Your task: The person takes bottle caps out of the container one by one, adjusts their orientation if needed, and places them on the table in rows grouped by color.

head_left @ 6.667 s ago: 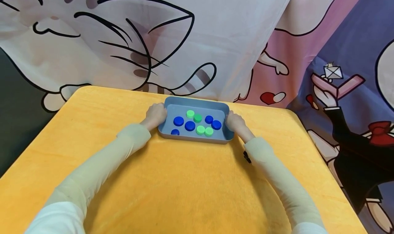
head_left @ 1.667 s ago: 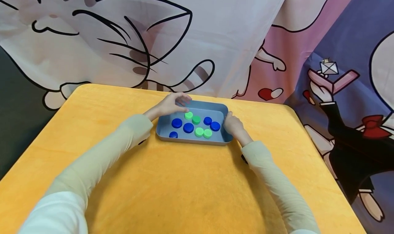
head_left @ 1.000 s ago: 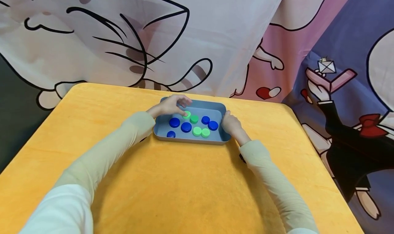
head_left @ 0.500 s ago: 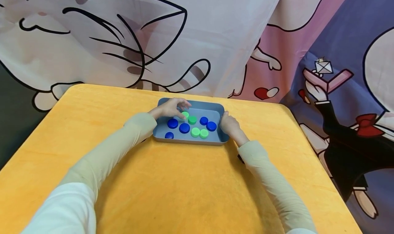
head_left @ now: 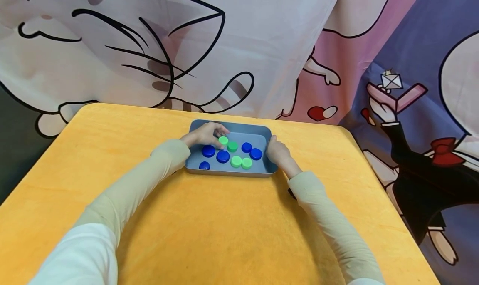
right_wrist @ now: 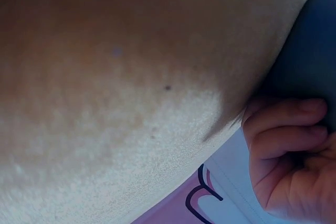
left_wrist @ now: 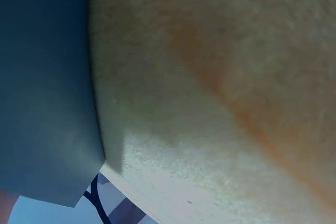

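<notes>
Blue-grey tray (head_left: 245,129) | gripped by right hand (head_left: 278,152) | left hand (head_left: 205,134) around light-green disc (head_left: 223,140)

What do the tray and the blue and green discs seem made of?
The tray looks like plastic or painted metal, matte: smooth grey-blue walls, soft shading. The blue discs and green discs are probably smooth plastic: even, saturated colour and clean round rims.
</notes>
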`<state>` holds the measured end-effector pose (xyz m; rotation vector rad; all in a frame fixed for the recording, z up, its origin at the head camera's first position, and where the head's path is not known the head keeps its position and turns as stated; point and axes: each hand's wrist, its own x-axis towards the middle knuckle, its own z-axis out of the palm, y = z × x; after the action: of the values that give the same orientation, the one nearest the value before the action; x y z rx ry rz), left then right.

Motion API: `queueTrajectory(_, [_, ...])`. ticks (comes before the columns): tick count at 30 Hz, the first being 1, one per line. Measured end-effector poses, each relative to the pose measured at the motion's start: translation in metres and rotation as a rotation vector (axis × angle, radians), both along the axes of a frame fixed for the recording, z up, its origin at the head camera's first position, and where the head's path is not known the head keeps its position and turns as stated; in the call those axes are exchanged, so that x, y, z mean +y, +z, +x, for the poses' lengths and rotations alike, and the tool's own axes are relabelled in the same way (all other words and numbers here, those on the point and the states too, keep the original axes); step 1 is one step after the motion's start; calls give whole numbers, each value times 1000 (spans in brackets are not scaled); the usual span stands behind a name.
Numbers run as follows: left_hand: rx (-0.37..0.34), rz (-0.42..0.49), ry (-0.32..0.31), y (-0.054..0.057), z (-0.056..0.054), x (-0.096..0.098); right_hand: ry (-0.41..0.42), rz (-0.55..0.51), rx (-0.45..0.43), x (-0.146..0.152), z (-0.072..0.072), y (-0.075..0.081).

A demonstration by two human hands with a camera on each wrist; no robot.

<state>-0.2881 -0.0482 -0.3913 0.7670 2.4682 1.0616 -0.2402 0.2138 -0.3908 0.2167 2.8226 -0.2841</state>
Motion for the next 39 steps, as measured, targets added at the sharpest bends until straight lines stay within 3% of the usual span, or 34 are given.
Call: queueTrajectory(39, [43, -46, 46, -3, 0, 1, 9, 22, 19, -1, 1, -2])
